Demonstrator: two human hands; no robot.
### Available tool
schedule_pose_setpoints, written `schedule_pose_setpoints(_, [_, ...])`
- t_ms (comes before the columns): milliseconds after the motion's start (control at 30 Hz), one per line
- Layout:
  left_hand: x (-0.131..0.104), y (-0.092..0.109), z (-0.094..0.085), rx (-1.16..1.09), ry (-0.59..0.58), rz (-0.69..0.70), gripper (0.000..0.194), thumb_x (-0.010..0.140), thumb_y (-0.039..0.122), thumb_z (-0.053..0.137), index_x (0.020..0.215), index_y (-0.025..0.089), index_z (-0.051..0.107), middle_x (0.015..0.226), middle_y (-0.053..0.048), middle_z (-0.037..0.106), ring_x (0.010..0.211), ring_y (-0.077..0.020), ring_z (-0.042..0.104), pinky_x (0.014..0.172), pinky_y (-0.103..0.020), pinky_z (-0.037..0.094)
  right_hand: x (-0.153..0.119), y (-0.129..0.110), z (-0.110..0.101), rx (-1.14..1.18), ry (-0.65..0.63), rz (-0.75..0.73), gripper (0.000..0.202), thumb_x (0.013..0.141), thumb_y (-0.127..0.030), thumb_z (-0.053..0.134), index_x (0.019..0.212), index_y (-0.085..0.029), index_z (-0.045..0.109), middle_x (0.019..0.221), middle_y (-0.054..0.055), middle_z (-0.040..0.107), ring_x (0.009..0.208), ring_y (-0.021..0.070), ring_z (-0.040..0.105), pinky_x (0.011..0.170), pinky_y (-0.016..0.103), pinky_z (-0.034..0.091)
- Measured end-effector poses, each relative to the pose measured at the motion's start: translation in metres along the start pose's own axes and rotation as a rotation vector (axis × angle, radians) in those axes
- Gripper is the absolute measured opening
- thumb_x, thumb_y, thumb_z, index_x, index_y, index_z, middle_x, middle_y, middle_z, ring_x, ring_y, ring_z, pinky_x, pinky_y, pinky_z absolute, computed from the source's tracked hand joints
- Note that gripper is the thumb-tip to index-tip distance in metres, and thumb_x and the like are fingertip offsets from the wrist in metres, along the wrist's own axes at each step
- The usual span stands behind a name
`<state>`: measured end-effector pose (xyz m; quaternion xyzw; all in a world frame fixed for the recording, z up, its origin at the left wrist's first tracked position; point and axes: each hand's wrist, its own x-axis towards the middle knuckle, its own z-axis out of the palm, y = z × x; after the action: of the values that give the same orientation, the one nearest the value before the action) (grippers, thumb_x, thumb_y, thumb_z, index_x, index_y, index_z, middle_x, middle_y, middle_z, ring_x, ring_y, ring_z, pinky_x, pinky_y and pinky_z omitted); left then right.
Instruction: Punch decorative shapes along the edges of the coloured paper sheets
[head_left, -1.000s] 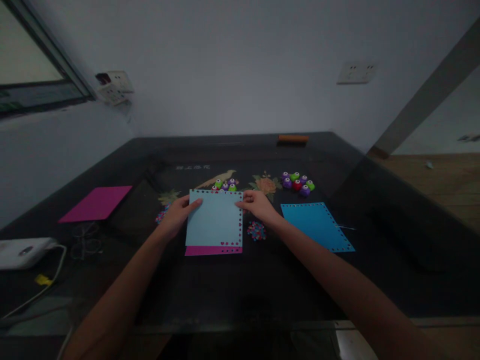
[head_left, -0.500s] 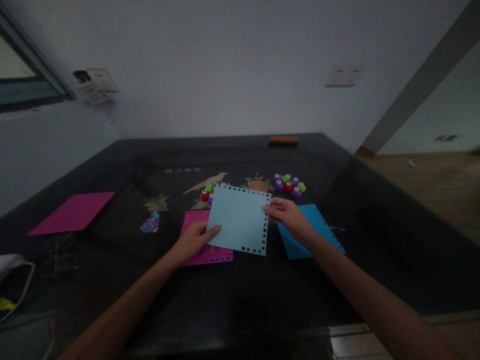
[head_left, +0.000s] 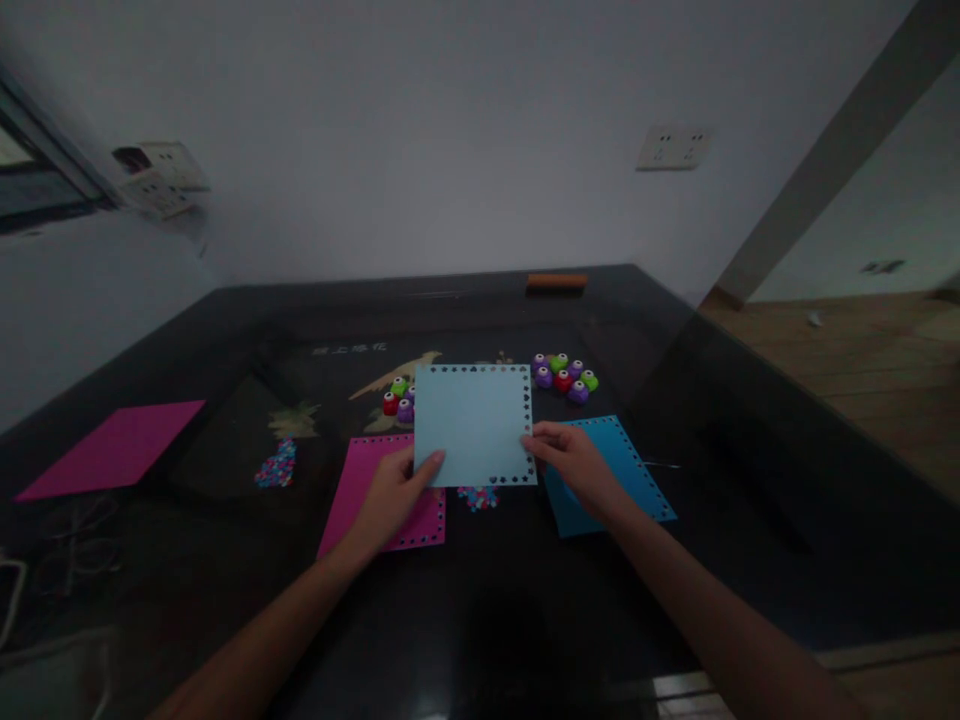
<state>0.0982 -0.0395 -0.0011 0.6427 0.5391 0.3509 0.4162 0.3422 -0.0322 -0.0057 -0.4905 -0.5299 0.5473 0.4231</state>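
A light blue square sheet (head_left: 474, 425) with small shapes punched along its top, right and part of its bottom edge is held up above the table. My left hand (head_left: 394, 495) pinches its lower left side, thumb on top. At its right edge, my right hand (head_left: 574, 458) grips with thumb and fingers. Beneath my left hand lies a pink punched sheet (head_left: 356, 500). A darker blue punched sheet (head_left: 611, 475) rests partly under my right hand. Small colored bits (head_left: 478, 497) show just below the held sheet.
Several purple, green and red punches (head_left: 562, 378) stand behind on the right, others (head_left: 399, 398) behind on the left. A plain pink sheet (head_left: 112, 448) and a pile of bits (head_left: 277, 465) lie left. An orange-brown bar (head_left: 556, 282) is near the wall.
The light blue sheet has turned slightly and sits straighter, a little higher. Bits on the table below it have come into view. The camera view has shifted a little.
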Motion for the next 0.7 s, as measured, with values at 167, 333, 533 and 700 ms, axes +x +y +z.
schedule_pose_setpoints(167, [-0.006,-0.004,-0.003,-0.003,0.029,-0.017,0.034,0.077,0.047,0.052,0.067,0.015,0.060,0.060,0.000,0.060,0.055,-0.0156,0.053,0.051,-0.025,0.042,-0.003,-0.005,0.001,-0.031,-0.038,0.010,0.024,0.075,-0.042,0.061,0.067,-0.020,0.057,0.057,-0.003,0.053,0.054,0.0117,0.047,0.055,0.027,0.037])
schedule_pose_setpoints(333, [-0.010,-0.002,-0.008,-0.028,0.016,-0.047,0.033,0.077,0.046,0.053,0.068,0.015,0.061,0.059,0.000,0.061,0.055,-0.0158,0.054,0.053,-0.026,0.045,-0.004,-0.005,0.003,-0.027,-0.069,0.042,0.026,0.076,-0.044,0.060,0.068,-0.019,0.058,0.059,-0.002,0.055,0.056,0.0120,0.048,0.056,0.026,0.037])
schedule_pose_setpoints(533, [-0.011,-0.003,-0.009,-0.012,0.012,-0.066,0.033,0.077,0.046,0.054,0.073,0.014,0.063,0.065,-0.002,0.064,0.059,-0.0171,0.057,0.053,-0.026,0.047,-0.004,-0.006,0.004,-0.054,-0.064,0.030,0.030,0.080,-0.046,0.056,0.067,-0.019,0.060,0.058,-0.001,0.056,0.056,0.0130,0.050,0.055,0.027,0.038])
schedule_pose_setpoints(700, [-0.011,0.000,-0.011,0.003,0.010,-0.041,0.031,0.078,0.043,0.052,0.068,0.015,0.061,0.057,0.000,0.060,0.054,-0.0146,0.054,0.053,-0.025,0.045,-0.005,-0.006,0.004,0.024,-0.043,0.067,0.039,0.082,-0.054,0.051,0.069,-0.019,0.062,0.062,0.002,0.060,0.057,0.0137,0.054,0.054,0.026,0.039])
